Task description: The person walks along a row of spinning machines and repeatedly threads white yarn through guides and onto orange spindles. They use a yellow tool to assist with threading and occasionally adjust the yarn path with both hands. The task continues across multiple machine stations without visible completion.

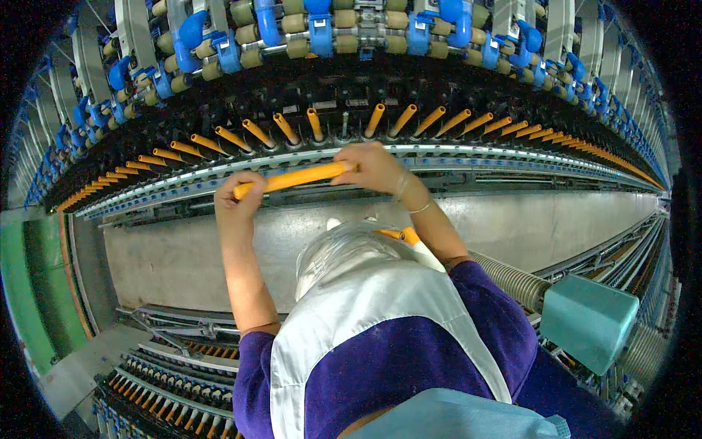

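An orange bobbin tube is held slantwise in front of me, its right end slightly higher. My left hand is closed round its left end, and my right hand grips the right end. Just beyond, a curved row of orange bobbin tubes stands on the spinning frame's spindles. In that row one bare metal spindle shows without a tube, close above my right hand. At my waist hangs a clear plastic bag; orange tubes and a white one lie beside it.
Rollers with blue clips run along the frame's top. A metal rail edges the spindle row. Behind me stands a second frame with tubes. To the right are a teal box and a ribbed hose. The floor is grey.
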`<state>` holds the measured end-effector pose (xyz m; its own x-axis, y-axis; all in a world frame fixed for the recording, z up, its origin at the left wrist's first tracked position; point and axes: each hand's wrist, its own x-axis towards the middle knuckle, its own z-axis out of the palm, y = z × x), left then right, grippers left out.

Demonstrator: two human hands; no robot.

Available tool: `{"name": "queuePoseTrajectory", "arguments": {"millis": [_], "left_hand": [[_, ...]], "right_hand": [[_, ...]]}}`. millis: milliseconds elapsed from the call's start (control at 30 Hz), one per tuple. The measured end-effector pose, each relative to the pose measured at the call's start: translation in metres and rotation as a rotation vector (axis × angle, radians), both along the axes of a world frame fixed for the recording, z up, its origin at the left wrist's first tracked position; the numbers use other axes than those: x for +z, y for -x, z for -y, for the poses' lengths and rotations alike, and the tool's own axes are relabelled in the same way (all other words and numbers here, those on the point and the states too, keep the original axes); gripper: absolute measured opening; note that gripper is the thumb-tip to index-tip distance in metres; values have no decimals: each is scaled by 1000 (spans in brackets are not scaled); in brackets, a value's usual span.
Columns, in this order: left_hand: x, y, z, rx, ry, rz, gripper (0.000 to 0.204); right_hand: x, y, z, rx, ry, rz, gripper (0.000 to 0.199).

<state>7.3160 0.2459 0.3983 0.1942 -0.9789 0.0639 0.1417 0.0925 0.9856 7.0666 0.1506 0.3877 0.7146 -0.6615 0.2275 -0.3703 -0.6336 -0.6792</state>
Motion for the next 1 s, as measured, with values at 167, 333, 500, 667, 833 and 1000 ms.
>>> {"name": "queuePoseTrajectory", "arguments": {"millis": [167, 333, 500, 667, 833, 1000], "left_hand": [[-26, 74, -19, -188, -429, -219, 19], [-60, 164, -49, -41, -483, -101, 34], [-90, 140, -21, -207, -456, 38, 32], [-97, 88, -2, -345, -413, 457, 38], [-94, 74, 13, -115, -422, -157, 25], [-105, 20, -15, 337, -409, -459, 15]], "right_hand": [[-24, 48, 16, -276, -800, 934, 20], [-42, 17, -14, -488, -903, 1336, 28], [-72, 13, -61, -216, -1359, 1007, 24], [-139, 27, -43, -318, -622, 444, 20], [-178, 26, -57, -235, -111, -183, 18], [-194, 36, -36, -314, 35, -580, 13]]}}
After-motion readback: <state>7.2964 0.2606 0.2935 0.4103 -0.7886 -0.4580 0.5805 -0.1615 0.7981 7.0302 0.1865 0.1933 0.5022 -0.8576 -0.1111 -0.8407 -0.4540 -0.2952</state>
